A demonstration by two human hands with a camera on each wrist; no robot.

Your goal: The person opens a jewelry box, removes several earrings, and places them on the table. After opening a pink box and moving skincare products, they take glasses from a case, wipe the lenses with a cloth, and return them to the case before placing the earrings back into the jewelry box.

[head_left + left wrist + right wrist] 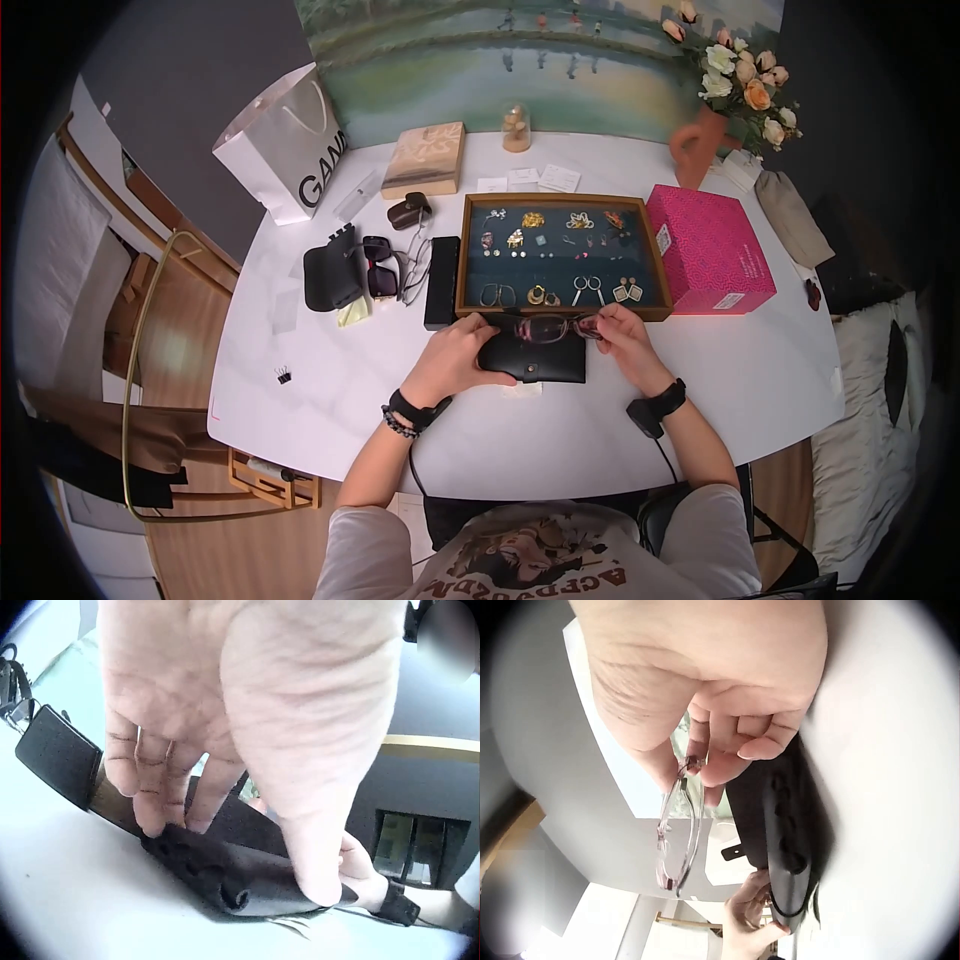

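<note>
My left hand grips the left end of a soft black glasses case near the front of the table, its thumb along the near edge. In the left wrist view the fingers reach over the far side of the case. Between thumb and fingers my right hand pinches a pair of eyeglasses with clear, pinkish frames. They are held above the far part of the case. The right wrist view shows the eyeglasses hanging from the fingertips, temples folded, and a small tab sticking out from the case.
Just beyond the hands lies a wooden display box of jewellery, between a long black box and a pink box. Sunglasses, a black case and a brown pouch lie left. A paper bag stands behind them.
</note>
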